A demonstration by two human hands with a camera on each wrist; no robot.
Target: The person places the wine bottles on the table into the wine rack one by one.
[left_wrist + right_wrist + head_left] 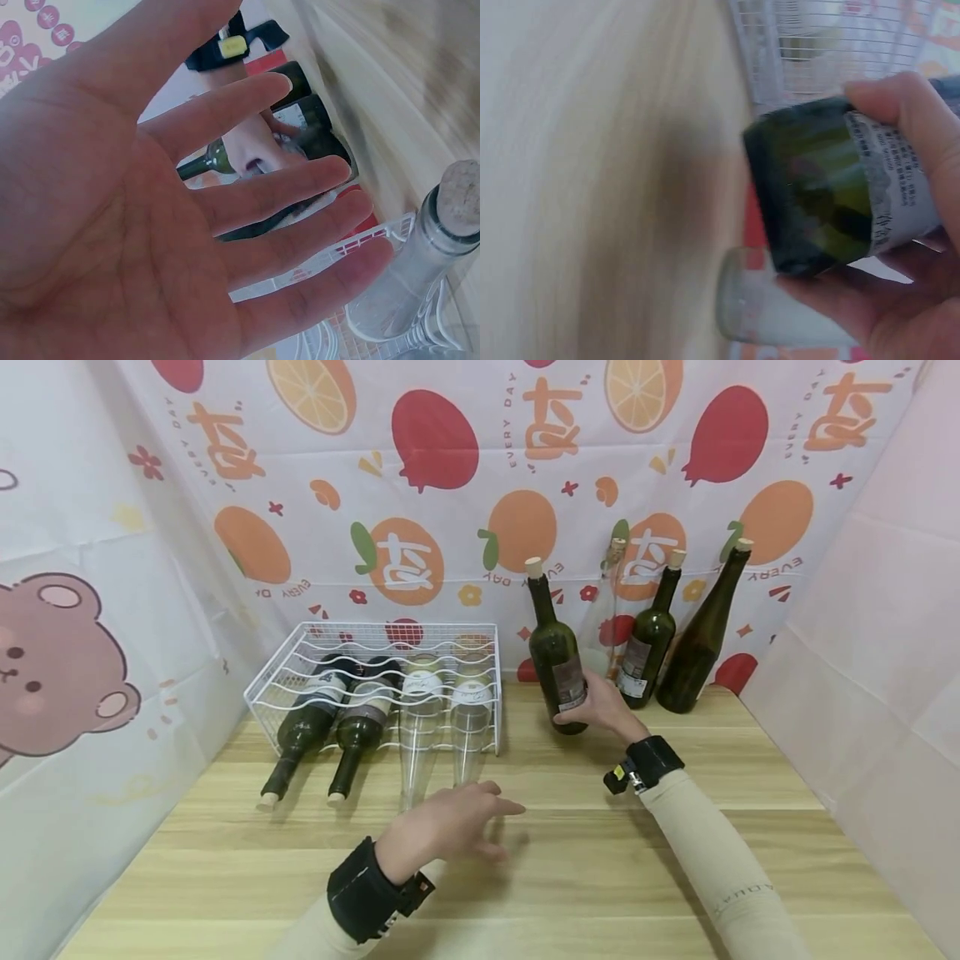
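Note:
My right hand (597,703) grips a dark green wine bottle (557,652) low on its body, around the label. The corked bottle leans slightly, neck toward the upper left. In the right wrist view its green base (810,187) shows above the wooden surface, thumb and fingers on either side of the label. My left hand (459,820) hovers over the table in front of the wire rack (497,693), holding nothing. Its fingers (277,184) are spread and extended in the left wrist view. Near them is the corked neck of a clear bottle (405,277).
The white rack holds two dark bottles (365,727) and two clear bottles (471,727), lying with necks toward me. A clear corked bottle (602,610), a green bottle (649,639) and a taller dark bottle (705,635) stand at the back right, before a fruit-print curtain (465,585).

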